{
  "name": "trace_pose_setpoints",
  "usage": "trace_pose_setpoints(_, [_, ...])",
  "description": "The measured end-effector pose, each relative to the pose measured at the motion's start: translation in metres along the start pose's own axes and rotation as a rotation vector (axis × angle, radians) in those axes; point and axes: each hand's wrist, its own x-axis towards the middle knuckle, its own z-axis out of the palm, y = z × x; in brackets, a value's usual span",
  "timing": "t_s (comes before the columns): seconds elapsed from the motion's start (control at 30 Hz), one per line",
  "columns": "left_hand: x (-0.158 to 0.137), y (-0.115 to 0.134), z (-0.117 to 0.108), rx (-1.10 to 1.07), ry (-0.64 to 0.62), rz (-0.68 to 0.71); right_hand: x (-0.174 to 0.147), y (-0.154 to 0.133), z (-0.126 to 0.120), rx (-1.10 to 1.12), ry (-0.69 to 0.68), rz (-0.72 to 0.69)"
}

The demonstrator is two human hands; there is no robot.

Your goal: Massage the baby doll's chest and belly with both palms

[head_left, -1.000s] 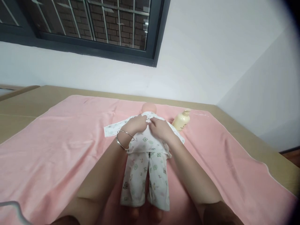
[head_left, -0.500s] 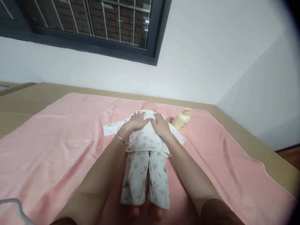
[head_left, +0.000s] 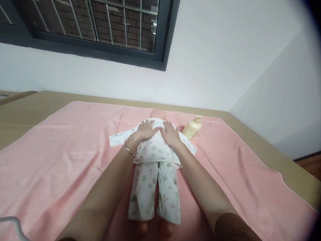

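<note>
A baby doll (head_left: 157,114) lies stretched out with its head toward the wall, dressed in a white printed top (head_left: 153,149) and matching trousers (head_left: 144,190). Flat on the left of the upper back of the top rests my left hand (head_left: 146,131), fingers spread, with silver bangles (head_left: 130,147) on the wrist. My right hand (head_left: 171,134) lies on the right of it in the same way, its thumb close to the other thumb. Both hands hold nothing. The doll's feet (head_left: 166,228) stick out below the trouser legs.
Beneath the doll a pink blanket (head_left: 82,134) covers much of the tan table (head_left: 263,140). A pale yellow pump bottle (head_left: 192,128) leans tilted by the doll's right sleeve. Behind stand a white wall (head_left: 200,67) and a barred window (head_left: 120,26). A grey cord-like thing (head_left: 16,222) shows at lower left.
The view has shifted very slightly, so the doll and bottle appear a little further left. Both hands keep the same place on the doll's top.
</note>
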Motion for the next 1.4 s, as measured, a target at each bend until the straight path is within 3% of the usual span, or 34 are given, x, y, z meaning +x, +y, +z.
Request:
trace_pose_setpoints(0.6, [0.002,0.000,0.000,0.033,0.019,0.022,-0.002,-0.001,-0.003,-0.015,0.014,-0.029])
trace_pose_setpoints(0.93, [-0.002,0.002,-0.003,0.081,0.002,0.011,0.000,0.006,-0.013,-0.023,-0.081,-0.118])
trace_pose_setpoints(1.23, [-0.051,0.040,-0.028,0.294,-0.031,0.123,-0.031,-0.031,-0.035,-0.274,-0.090,-0.151])
trace_pose_setpoints(1.4, [-0.055,0.050,-0.032,0.279,-0.013,0.054,-0.036,-0.036,-0.040,-0.250,-0.061,-0.194])
